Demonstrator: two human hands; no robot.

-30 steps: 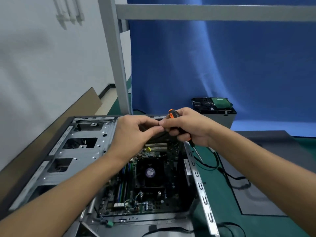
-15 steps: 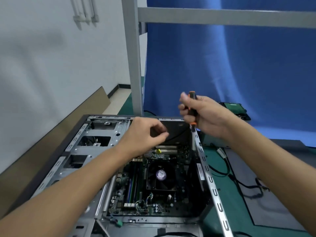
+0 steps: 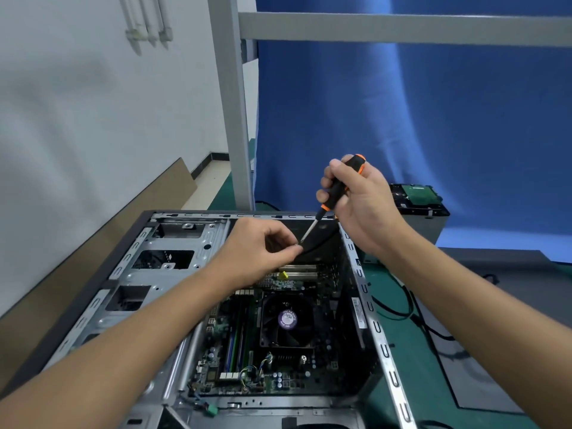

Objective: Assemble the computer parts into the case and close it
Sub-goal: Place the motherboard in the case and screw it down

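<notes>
A cardboard sheet (image 3: 154, 212) leans on the wall to the left of the computer case (image 3: 130, 255), which lies open side up on the green bench (image 3: 402, 360). Inside the case, bare drive bays (image 3: 182, 243) fill the left half. The circuit board (image 3: 235, 345) and its black cooling fan (image 3: 287, 318) fill the right half.

The left hand (image 3: 257, 252) reaches over the middle of the case. Its grip is nearly closed, thumb and forefinger pinching a small silver piece (image 3: 297, 243) too small to identify. Both forearms cross above the case and hide part of the board.

Behind the case stand a grey metal post (image 3: 232, 119) and a blue backdrop (image 3: 402, 103). Above the far right corner of the case, the right hand (image 3: 362, 205) has its grip wrapped round the black-and-orange handle of a screwdriver (image 3: 337, 190). The shaft slants down and left, with its tip at the pinched piece.

Beyond the right side of the case, a hard drive (image 3: 414, 196) sits atop a grey box (image 3: 433, 227). Black cables (image 3: 411, 308) loop across the bench near the right wall of the case and run onto a grey mat (image 3: 510, 289).
</notes>
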